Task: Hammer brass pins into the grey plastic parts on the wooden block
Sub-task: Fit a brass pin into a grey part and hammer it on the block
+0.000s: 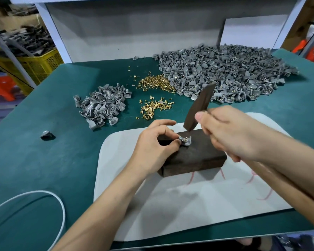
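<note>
1. Pinching one grey plastic part between thumb and fingertips, the left hand holds it on top of one dark, rectangular wooden block; one brass pin shows in the part.
2. Right hand, blurred, grips one dark flat wooden bar, tilted above the part.
3. The block lies on one white, round-cornered mat on the green table.
4. Two heaps of grey parts: small heap at ten o'clock from the block, large heap at one o'clock; one stray part at nine.
5. Two scatters of brass pins at twelve o'clock, between the heaps.
6. One yellow mesh crate at far ten o'clock, contents unclear; one white cable at seven.
</note>
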`<state>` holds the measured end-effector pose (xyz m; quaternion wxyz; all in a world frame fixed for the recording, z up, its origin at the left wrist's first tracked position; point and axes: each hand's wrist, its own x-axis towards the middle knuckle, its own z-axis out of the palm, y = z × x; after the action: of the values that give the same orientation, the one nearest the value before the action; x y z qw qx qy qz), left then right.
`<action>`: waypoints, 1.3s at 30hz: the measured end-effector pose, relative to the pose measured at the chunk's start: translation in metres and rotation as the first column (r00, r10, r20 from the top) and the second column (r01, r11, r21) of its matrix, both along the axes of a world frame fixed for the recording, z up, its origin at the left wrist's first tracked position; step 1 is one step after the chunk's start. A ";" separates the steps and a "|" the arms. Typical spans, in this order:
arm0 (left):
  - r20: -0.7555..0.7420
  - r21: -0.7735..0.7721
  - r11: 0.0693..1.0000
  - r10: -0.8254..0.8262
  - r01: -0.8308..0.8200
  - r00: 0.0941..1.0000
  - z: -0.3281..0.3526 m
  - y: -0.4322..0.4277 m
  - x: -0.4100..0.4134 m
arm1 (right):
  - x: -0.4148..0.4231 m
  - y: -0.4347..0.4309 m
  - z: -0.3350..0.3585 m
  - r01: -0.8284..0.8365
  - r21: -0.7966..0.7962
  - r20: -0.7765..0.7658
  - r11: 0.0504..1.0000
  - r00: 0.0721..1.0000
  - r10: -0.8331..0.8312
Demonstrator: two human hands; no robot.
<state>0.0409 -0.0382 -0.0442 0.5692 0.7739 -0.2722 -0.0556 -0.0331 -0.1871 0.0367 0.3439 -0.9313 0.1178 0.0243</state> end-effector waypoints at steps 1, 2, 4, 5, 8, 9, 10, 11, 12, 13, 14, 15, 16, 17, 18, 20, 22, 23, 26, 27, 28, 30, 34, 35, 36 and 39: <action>0.005 0.003 1.000 -0.004 0.004 1.000 0.000 0.000 0.000 | 0.000 0.000 -0.002 0.000 -0.022 -0.029 1.000 1.000 -0.001; 0.012 0.002 1.000 -0.006 0.006 1.000 -0.001 0.001 0.000 | 0.000 0.000 -0.003 0.000 -0.040 -0.050 0.999 0.999 -0.002; 0.009 -0.001 1.000 -0.006 0.006 1.000 -0.002 0.001 0.000 | 0.000 -0.004 -0.001 0.003 -0.040 -0.033 0.999 0.999 -0.005; 0.003 -0.001 1.000 -0.009 0.009 1.000 -0.001 0.001 0.000 | 0.000 -0.005 0.001 0.007 -0.031 0.000 1.000 1.000 -0.007; 0.003 0.004 1.000 0.002 -0.002 1.000 -0.001 0.001 0.000 | 0.002 -0.002 -0.001 -0.028 -0.030 -0.012 0.999 1.000 0.027; -0.004 0.001 1.000 -0.001 0.001 1.000 -0.001 0.001 0.000 | 0.002 -0.001 -0.002 -0.040 -0.019 -0.041 0.999 0.998 0.039; -0.009 -0.002 1.000 -0.004 0.004 1.000 -0.001 0.001 0.000 | 0.003 -0.003 -0.002 -0.039 0.024 -0.054 0.999 0.998 0.040; -0.011 0.001 1.000 -0.004 0.004 1.000 -0.002 0.001 0.000 | 0.004 -0.008 0.001 -0.027 0.096 -0.047 0.995 0.998 0.031; -0.012 0.008 1.000 0.002 -0.001 1.000 -0.002 0.001 0.001 | 0.006 -0.013 0.004 0.000 0.177 -0.023 0.984 1.000 0.005; -0.009 0.016 1.000 0.012 -0.012 1.000 -0.002 0.000 0.001 | 0.007 -0.018 0.008 0.029 0.247 0.009 0.969 0.999 -0.032; -0.001 0.023 0.999 0.023 -0.023 1.000 -0.002 0.000 0.000 | 0.009 -0.021 0.010 0.055 0.301 0.033 0.952 0.997 -0.068; 0.010 0.027 0.999 0.032 -0.033 0.999 -0.002 0.000 0.000 | 0.010 -0.023 0.011 0.069 0.337 0.043 0.939 0.995 -0.088; 0.020 0.027 0.999 0.037 -0.038 0.999 -0.002 0.000 0.000 | 0.012 -0.024 0.009 0.077 0.365 0.033 0.928 0.995 -0.096; 0.025 0.025 0.999 0.039 -0.040 0.999 -0.002 -0.001 -0.001 | 0.012 -0.023 0.006 0.079 0.389 0.013 0.918 0.996 -0.091; 0.026 0.020 0.999 0.041 -0.041 0.999 -0.002 -0.001 -0.001 | 0.012 -0.022 0.002 0.073 0.409 -0.008 0.910 0.997 -0.077; 0.025 0.013 0.999 0.049 -0.050 0.998 -0.001 -0.001 -0.001 | 0.012 -0.021 -0.005 0.050 0.435 -0.035 0.899 0.999 -0.038; 0.027 0.018 0.998 0.057 -0.057 0.998 -0.001 -0.001 -0.001 | 0.011 -0.020 -0.010 0.031 0.453 -0.043 0.891 0.999 -0.013; 0.026 0.018 0.998 0.059 -0.059 0.998 -0.001 -0.001 -0.001 | 0.011 -0.020 -0.011 0.024 0.463 -0.040 0.886 0.999 -0.006; 0.020 0.003 0.998 0.061 -0.061 0.998 -0.001 -0.002 -0.001 | 0.010 -0.020 -0.011 0.015 0.492 -0.024 0.871 1.000 -0.004; 0.019 0.002 0.998 0.063 -0.063 0.998 -0.001 -0.002 -0.002 | 0.009 -0.020 -0.011 0.006 0.491 -0.012 0.871 1.000 0.000; 0.023 0.001 0.998 0.065 -0.065 0.998 -0.001 -0.003 -0.002 | 0.009 -0.020 -0.012 -0.005 0.475 0.007 0.880 1.000 0.002; 0.049 -0.017 0.997 0.072 -0.071 0.996 -0.001 -0.002 -0.004 | 0.010 -0.019 -0.015 -0.004 0.435 0.046 0.901 0.999 -0.018; 0.178 -0.095 0.990 0.123 -0.107 0.976 0.003 -0.001 -0.006 | 0.017 -0.014 -0.021 0.017 0.442 0.048 0.897 0.998 -0.042; 0.227 -0.098 0.988 0.137 -0.118 0.964 0.004 0.000 -0.006 | 0.019 -0.012 -0.022 0.011 0.457 0.037 0.890 0.999 -0.032; 0.274 -0.096 0.987 0.148 -0.126 0.950 0.005 0.000 -0.006 | 0.020 -0.009 -0.022 -0.002 0.480 0.034 0.877 0.999 -0.016; 0.366 -0.112 0.984 0.169 -0.137 0.915 0.005 0.000 -0.007 | 0.024 -0.003 -0.027 -0.075 0.549 0.079 0.833 0.996 0.037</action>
<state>0.0334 -0.0386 -0.0393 0.5415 0.7645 -0.3164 0.1489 -0.0095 -0.1903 0.0094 0.6002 -0.7962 0.0671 0.0369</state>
